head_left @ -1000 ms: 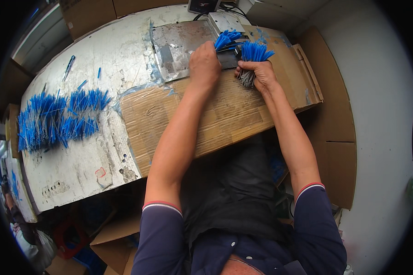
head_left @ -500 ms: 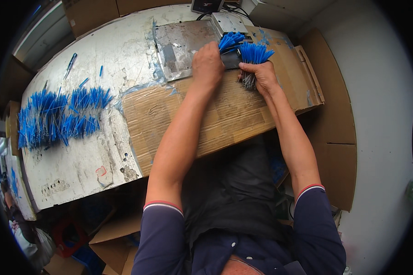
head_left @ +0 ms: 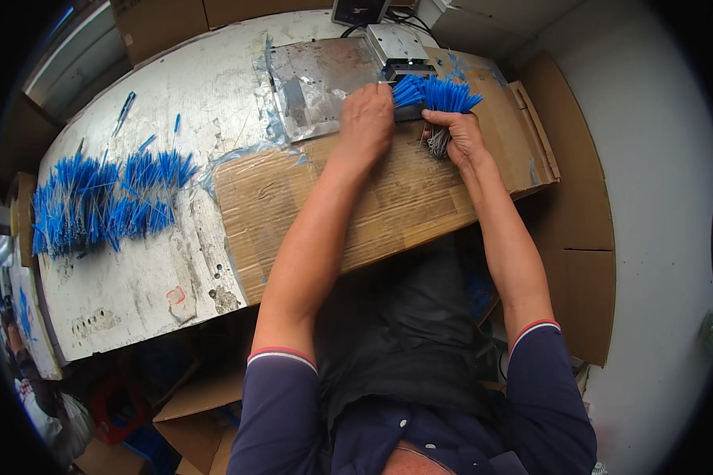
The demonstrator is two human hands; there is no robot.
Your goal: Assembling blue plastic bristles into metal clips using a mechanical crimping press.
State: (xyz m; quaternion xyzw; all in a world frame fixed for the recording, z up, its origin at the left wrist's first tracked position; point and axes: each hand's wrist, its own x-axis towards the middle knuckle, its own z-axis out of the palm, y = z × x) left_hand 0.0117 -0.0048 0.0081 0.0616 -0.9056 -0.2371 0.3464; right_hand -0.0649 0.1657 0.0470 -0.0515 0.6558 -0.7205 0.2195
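My right hand (head_left: 466,134) is closed round a bundle of thin blue-tipped wires (head_left: 453,96), its thumb across the front. The blue ends fan upward, and the bare silvery wire ends stick out below the fist. Just left of it, my left hand (head_left: 367,119) is closed, its fingers mostly hidden from above. A smaller bunch of blue-tipped wires (head_left: 406,92) sticks out from that hand to the right, its blue ends touching the right-hand bundle. Both hands are above the far edge of the cardboard sheet (head_left: 333,206), in front of a small metal device (head_left: 396,46).
Large piles of blue-tipped wires (head_left: 75,202) lie on the white worn table (head_left: 174,269) at left. A pen (head_left: 123,113) lies behind them. A metal plate (head_left: 317,67) is beside the device, with a dark screen (head_left: 359,11) behind. A cardboard panel (head_left: 582,198) stands at right.
Both hands have shifted slightly to the right. The left hand's bunch has tilted toward the right-hand bundle and now meets it. More of the device's front shows.
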